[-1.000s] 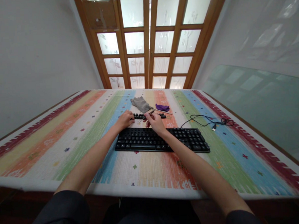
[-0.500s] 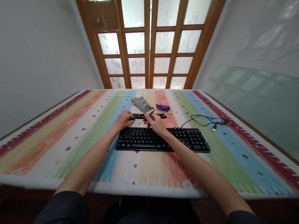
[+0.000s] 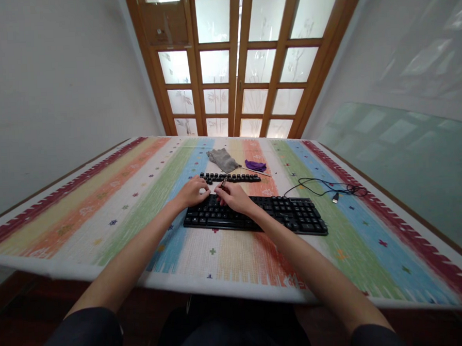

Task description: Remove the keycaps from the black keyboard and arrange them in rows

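Note:
A black keyboard [image 3: 291,215] lies across the striped cloth in front of me. Several of its keycaps [image 3: 239,178] stand loose in rows just behind it. My left hand [image 3: 194,191] rests at the keyboard's upper left corner with its fingers curled; what they pinch, if anything, is too small to make out. Over the keyboard's upper left part, my right hand [image 3: 232,197] is closed on a thin dark stick-like tool [image 3: 223,183], mostly hidden by the fingers. The two hands nearly meet above the top row of keys.
A grey glove-like cloth [image 3: 222,160] and a crumpled purple cloth [image 3: 256,165] lie behind the keycaps. Near them is a thin rod [image 3: 259,172]. The keyboard's USB cable [image 3: 332,187] is coiled at the right. A striped tablecloth [image 3: 140,219] covers the table.
My left hand has come off the left end of the loose keycaps and moved toward me onto the keyboard's corner. My right hand has shifted slightly left and closer, with the tool now more upright.

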{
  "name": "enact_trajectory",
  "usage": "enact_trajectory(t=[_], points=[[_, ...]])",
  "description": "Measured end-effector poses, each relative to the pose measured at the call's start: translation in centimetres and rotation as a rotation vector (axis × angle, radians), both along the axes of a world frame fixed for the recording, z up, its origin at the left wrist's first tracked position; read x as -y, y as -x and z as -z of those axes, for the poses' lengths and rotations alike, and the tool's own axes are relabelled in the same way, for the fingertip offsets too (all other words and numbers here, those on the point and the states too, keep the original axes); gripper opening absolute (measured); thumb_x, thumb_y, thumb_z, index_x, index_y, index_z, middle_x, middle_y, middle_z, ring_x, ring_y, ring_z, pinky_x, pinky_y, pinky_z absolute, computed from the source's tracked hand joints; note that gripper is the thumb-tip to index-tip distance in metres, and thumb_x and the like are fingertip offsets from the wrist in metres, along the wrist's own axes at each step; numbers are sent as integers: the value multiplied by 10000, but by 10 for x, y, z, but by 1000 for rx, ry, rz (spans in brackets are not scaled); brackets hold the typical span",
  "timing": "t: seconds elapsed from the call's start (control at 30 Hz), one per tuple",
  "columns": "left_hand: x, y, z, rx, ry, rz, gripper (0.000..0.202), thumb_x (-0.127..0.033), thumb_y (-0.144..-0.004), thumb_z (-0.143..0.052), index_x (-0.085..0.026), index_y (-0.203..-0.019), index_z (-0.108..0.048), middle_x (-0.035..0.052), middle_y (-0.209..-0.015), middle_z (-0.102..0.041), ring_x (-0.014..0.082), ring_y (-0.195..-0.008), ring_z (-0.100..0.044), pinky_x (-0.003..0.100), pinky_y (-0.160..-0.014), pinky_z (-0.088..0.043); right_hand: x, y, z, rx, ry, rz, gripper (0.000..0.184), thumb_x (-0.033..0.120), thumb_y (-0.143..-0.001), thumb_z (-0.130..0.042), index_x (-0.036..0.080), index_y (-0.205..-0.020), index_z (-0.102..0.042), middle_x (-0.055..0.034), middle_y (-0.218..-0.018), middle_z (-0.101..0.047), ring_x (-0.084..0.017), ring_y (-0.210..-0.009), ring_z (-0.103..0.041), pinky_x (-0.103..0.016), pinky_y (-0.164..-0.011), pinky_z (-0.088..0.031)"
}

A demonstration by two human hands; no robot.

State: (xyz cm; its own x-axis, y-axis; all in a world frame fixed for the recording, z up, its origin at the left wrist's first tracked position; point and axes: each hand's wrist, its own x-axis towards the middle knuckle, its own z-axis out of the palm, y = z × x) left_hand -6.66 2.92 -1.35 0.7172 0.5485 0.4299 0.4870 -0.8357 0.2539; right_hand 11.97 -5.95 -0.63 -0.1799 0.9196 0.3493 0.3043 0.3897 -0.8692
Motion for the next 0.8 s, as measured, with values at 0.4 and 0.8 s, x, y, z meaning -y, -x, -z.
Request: enact_trajectory(t=[0.4,0.8], points=[[7,2,5,-30,34,-27,190,-241,-793,-575,-184,-667,-705,55,-800,-689,206,-839,-598,339,-848,-476,2,17,-1,161,-32,-25,226,345,-919,-557,170,-777,-567,7,-634,-625,-124,-545,-588,-230,-565,-433],[9,6,4,-58,39,-32,177,-210,-798,-578,-187,-778,-753,48,-836,-689,198,-865,-614,317,-855,-485,-3,22,-8,327,-86,78,304,309,-936,-554,179,-663,-520,3,-579,-604,-130,-565,-578,-232,-590,-384]])
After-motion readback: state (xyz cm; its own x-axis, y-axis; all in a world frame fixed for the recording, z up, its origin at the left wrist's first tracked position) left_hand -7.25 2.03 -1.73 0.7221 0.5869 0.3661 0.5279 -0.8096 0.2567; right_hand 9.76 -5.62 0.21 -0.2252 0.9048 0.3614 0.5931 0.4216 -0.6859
